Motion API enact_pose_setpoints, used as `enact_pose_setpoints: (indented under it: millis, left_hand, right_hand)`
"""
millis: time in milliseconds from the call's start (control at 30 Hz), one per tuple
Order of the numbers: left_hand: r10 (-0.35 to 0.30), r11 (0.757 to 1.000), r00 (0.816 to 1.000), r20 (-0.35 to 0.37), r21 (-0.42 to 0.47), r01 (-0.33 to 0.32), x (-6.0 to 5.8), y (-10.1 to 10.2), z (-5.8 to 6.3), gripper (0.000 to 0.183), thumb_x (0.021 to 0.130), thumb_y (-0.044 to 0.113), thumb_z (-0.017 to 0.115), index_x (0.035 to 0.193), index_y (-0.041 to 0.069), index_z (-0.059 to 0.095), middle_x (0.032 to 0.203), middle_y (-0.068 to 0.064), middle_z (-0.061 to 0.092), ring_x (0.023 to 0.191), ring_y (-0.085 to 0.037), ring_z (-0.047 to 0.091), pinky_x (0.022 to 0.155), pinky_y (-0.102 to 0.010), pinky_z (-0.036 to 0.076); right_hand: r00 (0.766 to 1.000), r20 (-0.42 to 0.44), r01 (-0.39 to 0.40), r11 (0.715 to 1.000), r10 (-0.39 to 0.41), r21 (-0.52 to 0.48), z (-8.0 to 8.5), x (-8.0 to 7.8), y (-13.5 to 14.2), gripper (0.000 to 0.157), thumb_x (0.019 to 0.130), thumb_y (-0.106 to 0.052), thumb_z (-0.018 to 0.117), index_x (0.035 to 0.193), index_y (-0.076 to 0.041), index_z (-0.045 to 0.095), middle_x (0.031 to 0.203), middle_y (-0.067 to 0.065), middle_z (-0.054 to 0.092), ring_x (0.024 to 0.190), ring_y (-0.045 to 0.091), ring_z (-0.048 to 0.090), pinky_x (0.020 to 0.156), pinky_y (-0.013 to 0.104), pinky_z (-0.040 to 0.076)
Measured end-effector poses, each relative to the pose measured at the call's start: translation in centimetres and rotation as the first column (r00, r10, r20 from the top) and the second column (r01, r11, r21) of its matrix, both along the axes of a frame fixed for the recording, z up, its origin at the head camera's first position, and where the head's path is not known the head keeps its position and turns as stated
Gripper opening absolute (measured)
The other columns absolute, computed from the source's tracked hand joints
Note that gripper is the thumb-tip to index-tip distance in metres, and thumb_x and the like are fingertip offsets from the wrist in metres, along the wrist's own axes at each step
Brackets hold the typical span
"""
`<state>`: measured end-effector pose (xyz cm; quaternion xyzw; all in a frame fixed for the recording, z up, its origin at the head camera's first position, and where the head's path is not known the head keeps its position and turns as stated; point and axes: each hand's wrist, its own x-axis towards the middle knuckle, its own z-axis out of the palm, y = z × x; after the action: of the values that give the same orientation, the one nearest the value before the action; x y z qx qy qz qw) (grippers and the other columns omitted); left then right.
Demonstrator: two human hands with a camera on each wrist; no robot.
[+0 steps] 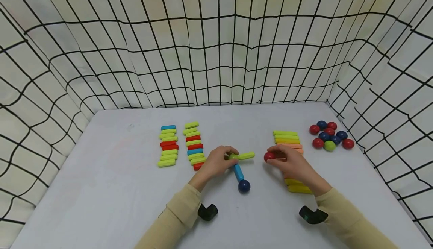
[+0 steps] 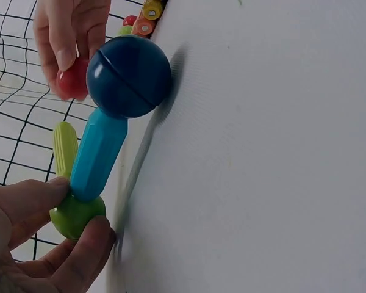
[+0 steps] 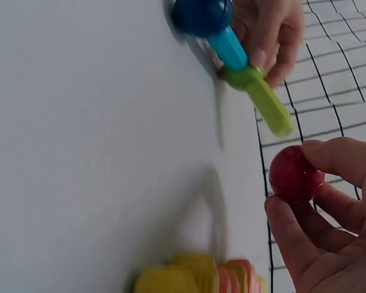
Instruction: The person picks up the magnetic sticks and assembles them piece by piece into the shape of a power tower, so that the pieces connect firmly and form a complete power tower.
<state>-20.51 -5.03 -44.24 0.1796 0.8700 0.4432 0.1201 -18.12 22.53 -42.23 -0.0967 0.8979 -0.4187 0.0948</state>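
Sleeves [image 1: 172, 219] over wht tbl [image 1: 84, 189], blk grid [image 1: 218, 53] behind, R hand [image 1: 295, 163] pinching ball [image 1: 268, 156].

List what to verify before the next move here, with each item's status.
Assuming the red ball probably goes to the lime stick:
1. Left hand grips the green ball: ok.
2. Right hand pinches the red ball: ok.
3. Blue stick meets the green ball at one end, the dark blue ball at the other: ok.
4. Lime stick's far end bare: ok.
5. Red ball touching that end: not ok, a gap remains.
6. Joints firm enough to take a push: cannot tell.
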Motion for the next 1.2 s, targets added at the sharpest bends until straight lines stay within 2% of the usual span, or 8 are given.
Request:
enact_pose_setpoints:
  millis: [100, 267, 400, 533, 733, 967, 1067, 1200]
  left_hand:
    - [-0.001, 1.0, 1.0, -0.006, -0.004, 0.0, 0.0, 0.0, 0.1, 0.023, 0.094, 0.018, 0.066, 0.116, 0.01, 0.068, 0.107, -0.006, 0.059, 0.099, -0.024, 0.057, 0.076, -0.028, 0.054]
    - [0.002, 1.0, 1.0, -0.003, -0.007, -0.002, 0.1, -0.1, 0.3, 0.025, 0.094, 0.017, 0.066, 0.117, 0.01, 0.069, 0.107, -0.006, 0.06, 0.099, -0.024, 0.057, 0.076, -0.029, 0.054]
    - [0.01, 1.0, 1.0, -0.005, -0.006, -0.01, 0.0, -0.3, 0.4, 0.026, 0.094, 0.016, 0.066, 0.119, 0.008, 0.068, 0.108, -0.007, 0.06, 0.1, -0.024, 0.057, 0.077, -0.03, 0.054]
    - [0.009, 1.0, 1.0, -0.018, -0.008, -0.009, -0.1, -0.4, 0.4, 0.026, 0.094, 0.015, 0.065, 0.119, 0.007, 0.069, 0.109, -0.007, 0.062, 0.101, -0.025, 0.058, 0.08, -0.032, 0.054]
    - [-0.046, 0.999, 0.998, -0.046, -0.021, 0.045, 0.0, -0.6, 0.2, 0.024, 0.093, 0.012, 0.066, 0.117, 0.009, 0.07, 0.115, -0.007, 0.063, 0.105, -0.026, 0.059, 0.09, -0.038, 0.052]
    - [-0.086, 0.996, 0.994, -0.072, -0.02, 0.084, 0.2, -0.6, 0.2, 0.027, 0.095, 0.012, 0.064, 0.121, 0.011, 0.069, 0.121, -0.006, 0.063, 0.108, -0.024, 0.06, 0.092, -0.037, 0.051]
    - [-0.094, 0.996, 0.992, -0.086, 0.0, 0.094, 0.3, -0.9, 0.4, 0.031, 0.095, 0.011, 0.063, 0.126, 0.008, 0.065, 0.124, -0.008, 0.061, 0.111, -0.025, 0.06, 0.093, -0.037, 0.052]
    - [-0.053, 0.999, 0.991, -0.123, -0.002, 0.053, 0.6, -2.0, 1.4, 0.032, 0.095, 0.012, 0.064, 0.127, 0.007, 0.062, 0.124, -0.011, 0.06, 0.112, -0.027, 0.06, 0.093, -0.039, 0.052]
  right_hand:
    - [0.998, -0.028, -0.05, 0.998, 0.05, -0.025, -0.3, -0.4, -1.4, 0.043, 0.092, -0.026, 0.069, 0.129, -0.006, 0.058, 0.119, 0.009, 0.064, 0.111, 0.029, 0.06, 0.093, 0.043, 0.052]
    - [0.997, -0.038, -0.068, 0.997, 0.066, -0.036, -0.2, -1.0, -2.6, 0.043, 0.093, -0.024, 0.069, 0.13, -0.005, 0.057, 0.12, 0.008, 0.064, 0.112, 0.029, 0.061, 0.093, 0.043, 0.052]
    - [0.996, -0.022, -0.084, 0.996, 0.084, -0.024, 0.2, -1.3, -2.9, 0.044, 0.093, -0.024, 0.069, 0.13, -0.006, 0.057, 0.12, 0.008, 0.063, 0.112, 0.028, 0.06, 0.093, 0.043, 0.052]
    - [0.987, -0.006, -0.162, 0.986, 0.162, 0.028, 0.5, -1.7, -3.0, 0.039, 0.093, -0.028, 0.068, 0.124, -0.005, 0.062, 0.111, 0.004, 0.066, 0.104, 0.023, 0.061, 0.09, 0.039, 0.052]
    - [0.931, 0.074, -0.364, 0.923, 0.357, 0.126, 0.3, -2.8, -3.6, 0.027, 0.094, -0.03, 0.067, 0.111, -0.01, 0.068, 0.086, -0.005, 0.066, 0.079, 0.014, 0.059, 0.077, 0.031, 0.05]
    - [0.884, 0.057, -0.465, 0.864, 0.463, 0.19, -0.4, -3.5, -5.1, 0.023, 0.093, -0.026, 0.067, 0.11, -0.011, 0.069, 0.092, -0.007, 0.066, 0.081, 0.01, 0.057, 0.078, 0.028, 0.05]
    - [0.89, 0.05, -0.452, 0.865, 0.453, 0.219, -0.4, -3.9, -5.4, 0.021, 0.092, -0.022, 0.067, 0.108, -0.009, 0.069, 0.092, -0.006, 0.067, 0.081, 0.01, 0.057, 0.078, 0.029, 0.05]
    - [0.932, 0.076, -0.362, 0.892, 0.355, 0.27, -0.3, -4.7, -5.3, 0.025, 0.091, -0.024, 0.067, 0.109, -0.006, 0.069, 0.093, -0.002, 0.068, 0.082, 0.013, 0.058, 0.076, 0.03, 0.051]
